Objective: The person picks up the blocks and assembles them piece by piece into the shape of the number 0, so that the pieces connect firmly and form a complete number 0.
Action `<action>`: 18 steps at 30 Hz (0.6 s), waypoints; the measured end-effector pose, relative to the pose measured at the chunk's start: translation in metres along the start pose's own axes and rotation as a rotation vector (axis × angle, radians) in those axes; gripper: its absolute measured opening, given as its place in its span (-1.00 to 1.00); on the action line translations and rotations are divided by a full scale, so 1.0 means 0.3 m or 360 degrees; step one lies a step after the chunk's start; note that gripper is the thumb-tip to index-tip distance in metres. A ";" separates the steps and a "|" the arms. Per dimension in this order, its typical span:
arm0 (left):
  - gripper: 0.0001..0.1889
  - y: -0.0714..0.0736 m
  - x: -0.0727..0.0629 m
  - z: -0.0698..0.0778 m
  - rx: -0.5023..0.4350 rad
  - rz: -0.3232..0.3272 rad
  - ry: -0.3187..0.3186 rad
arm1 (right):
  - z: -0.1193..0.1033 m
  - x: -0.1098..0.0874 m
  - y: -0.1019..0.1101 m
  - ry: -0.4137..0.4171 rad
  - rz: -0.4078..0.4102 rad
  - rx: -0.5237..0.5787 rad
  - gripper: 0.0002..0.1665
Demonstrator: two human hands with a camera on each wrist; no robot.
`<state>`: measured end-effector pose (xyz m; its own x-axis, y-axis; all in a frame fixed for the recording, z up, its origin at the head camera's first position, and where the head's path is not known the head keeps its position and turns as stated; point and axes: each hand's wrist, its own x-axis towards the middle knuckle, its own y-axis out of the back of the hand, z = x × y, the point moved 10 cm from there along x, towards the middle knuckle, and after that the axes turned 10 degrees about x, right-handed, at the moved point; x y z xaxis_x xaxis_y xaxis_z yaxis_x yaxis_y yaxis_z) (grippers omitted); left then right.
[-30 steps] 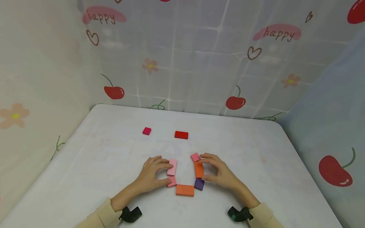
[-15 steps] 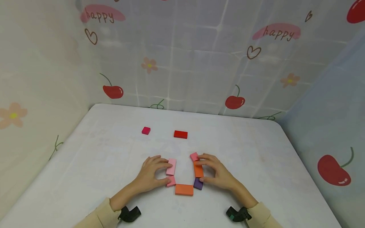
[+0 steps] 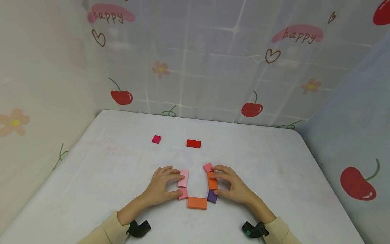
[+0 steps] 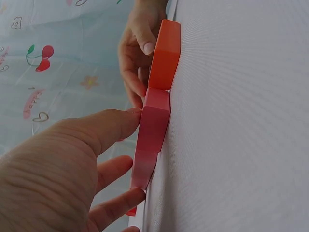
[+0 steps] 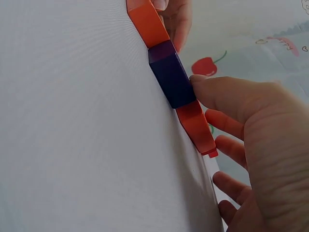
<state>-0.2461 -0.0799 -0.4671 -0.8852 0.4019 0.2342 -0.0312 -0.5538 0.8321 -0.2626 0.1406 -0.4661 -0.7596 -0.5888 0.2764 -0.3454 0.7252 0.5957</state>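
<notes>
Several flat blocks form a U on the table. A light pink block [image 3: 183,178] and a small pink block [image 3: 183,194] make its left side. An orange block [image 3: 197,203] lies across the near end. On the right stand a purple block [image 3: 212,196], a second orange block [image 3: 212,182] and another small pink block [image 3: 208,167]. My left hand [image 3: 159,188] touches the small pink block with its thumb, its index finger at the light pink one. With its thumb, my right hand [image 3: 233,184] touches the purple block; its index finger reaches the orange block beside it.
Beyond the U, a crimson block [image 3: 156,139] and a red block [image 3: 193,144] lie apart on the white table [image 3: 259,152]. A printed curtain [image 3: 210,67] hangs behind the table's far edge. Black wrist devices show below both hands.
My right thumb has slid toward me, from the right-hand orange block's near end onto the purple block. The left hand stays in place, and the blocks show no clear shift.
</notes>
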 end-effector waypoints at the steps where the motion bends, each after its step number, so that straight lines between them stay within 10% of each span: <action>1: -0.55 0.000 0.001 0.001 0.0001 -0.0002 0.0000 | 0.001 0.000 0.000 -0.0007 -0.0002 -0.0003 -0.48; 18: -0.53 0.003 0.001 0.000 -0.0009 -0.0001 0.0021 | 0.003 -0.003 0.001 -0.0055 -0.0011 0.0014 -0.47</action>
<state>-0.2464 -0.0802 -0.4663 -0.8913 0.3926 0.2268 -0.0346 -0.5577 0.8293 -0.2624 0.1416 -0.4668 -0.7758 -0.5811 0.2459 -0.3554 0.7244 0.5907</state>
